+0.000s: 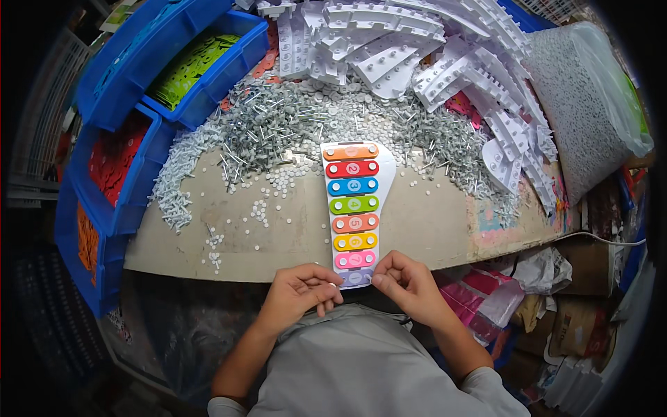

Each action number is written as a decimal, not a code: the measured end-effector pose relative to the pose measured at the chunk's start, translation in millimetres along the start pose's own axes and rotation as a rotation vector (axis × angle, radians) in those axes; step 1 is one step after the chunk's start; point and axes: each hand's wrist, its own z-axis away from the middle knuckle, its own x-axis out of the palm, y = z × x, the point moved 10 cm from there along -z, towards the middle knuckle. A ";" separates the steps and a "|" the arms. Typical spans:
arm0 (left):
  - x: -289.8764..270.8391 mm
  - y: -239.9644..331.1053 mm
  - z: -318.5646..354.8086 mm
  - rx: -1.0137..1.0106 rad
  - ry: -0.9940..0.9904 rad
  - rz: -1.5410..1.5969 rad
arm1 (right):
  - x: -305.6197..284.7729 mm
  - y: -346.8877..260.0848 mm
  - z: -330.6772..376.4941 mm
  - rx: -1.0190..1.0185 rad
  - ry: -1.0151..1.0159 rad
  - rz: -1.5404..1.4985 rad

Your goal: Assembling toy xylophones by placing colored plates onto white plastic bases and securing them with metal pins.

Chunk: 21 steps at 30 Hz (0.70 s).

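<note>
A toy xylophone (pixel 388 167) with a white base lies upright before me, its narrow end at the table's near edge. Several coloured bars cross it, from an orange bar (pixel 351 152) at the far end to a lavender bar (pixel 356 278) nearest me. White round caps sit on the ends of most bars. My left hand (pixel 306 290) is closed at the left end of the lavender bar, with a small white cap (pixel 333 285) between thumb and finger. At that bar's right end my right hand (pixel 406 285) pinches; what its fingertips hold is hidden.
Loose screws (pixel 278 125), white plugs (pixel 174 198) and small caps (pixel 260 212) are heaped across the table (pixel 445 236). White plastic bases (pixel 389 62) pile up behind. Blue bins (pixel 142 174) of coloured bars stand left. A filled clear bag (pixel 580 104) leans at right.
</note>
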 end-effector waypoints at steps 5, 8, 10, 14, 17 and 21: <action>9.7 -10.3 -5.0 -0.037 -0.060 0.025 | -1.3 1.1 -3.7 -0.019 0.031 0.044; 8.1 -12.3 -6.6 -0.035 -0.024 0.055 | -2.4 2.1 -5.5 -0.028 0.037 0.070; 7.4 -9.9 -5.3 -0.008 -0.010 0.024 | -2.8 5.5 -7.8 -0.027 0.042 0.075; 7.2 -1.8 -4.0 0.023 0.104 -0.237 | -5.9 2.2 -7.6 -0.020 0.095 0.043; 15.7 20.4 -2.7 0.114 0.197 -0.736 | -7.7 0.2 -3.8 0.032 0.139 0.000; 21.3 -8.3 -8.8 -0.075 0.046 -0.315 | 1.5 11.9 -8.9 0.135 -0.012 0.008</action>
